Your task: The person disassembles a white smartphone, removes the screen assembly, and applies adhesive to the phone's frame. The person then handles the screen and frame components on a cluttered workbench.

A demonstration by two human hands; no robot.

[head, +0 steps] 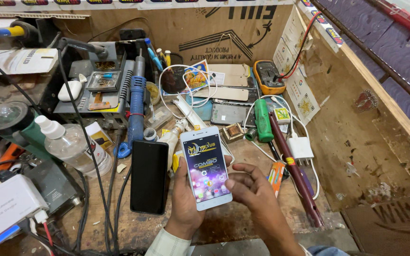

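The left hand (185, 199) was closed around a white smartphone (206, 167) with a lit screen, gripping it from beneath and along its left edge, so that the phone was held just above the wooden workbench (243, 218) near its front edge. The right hand (251, 187) was loosely curled, its fingertips (231, 184) resting against the lower right part of the screen and holding nothing of its own. A black smartphone (149, 176) lay face up on the bench just left of the held one, and a white charger plug (300, 148) sat to the right.
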